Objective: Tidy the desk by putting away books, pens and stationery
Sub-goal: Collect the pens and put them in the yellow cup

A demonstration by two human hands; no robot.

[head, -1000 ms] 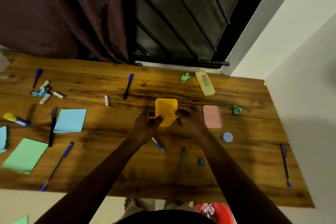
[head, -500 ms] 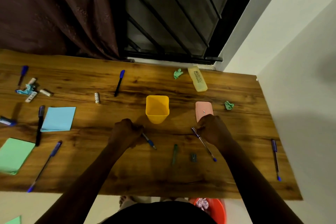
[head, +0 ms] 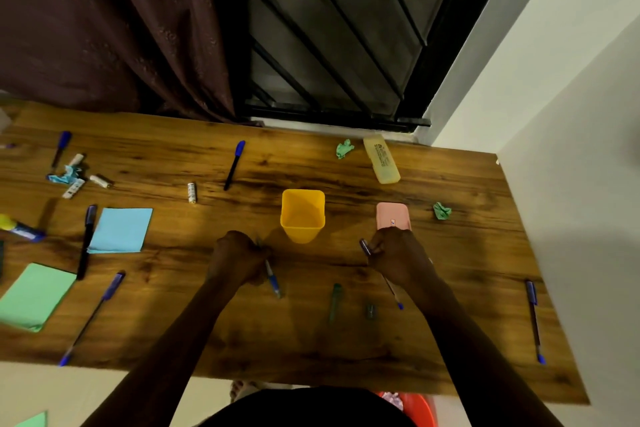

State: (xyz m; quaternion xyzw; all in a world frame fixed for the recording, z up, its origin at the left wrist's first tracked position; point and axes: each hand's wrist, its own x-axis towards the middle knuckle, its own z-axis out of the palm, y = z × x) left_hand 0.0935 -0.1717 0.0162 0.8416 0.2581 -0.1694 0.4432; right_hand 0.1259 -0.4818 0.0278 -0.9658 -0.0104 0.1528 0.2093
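Left hand (head: 239, 258) grips a blue pen (head: 273, 282), right hand (head: 398, 256) seemingly a dark pen (head: 364, 247).

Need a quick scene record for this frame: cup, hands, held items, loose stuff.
yellow cup: upright between the hands, looks empty
left hand: grips a blue-tipped pen, left of the cup
right hand: grips a second pen, just in front of the pink case
loose pens: right-edge pen; green pen lying between the forearms
paper: blue pad and green pad on the left
desk: wooden
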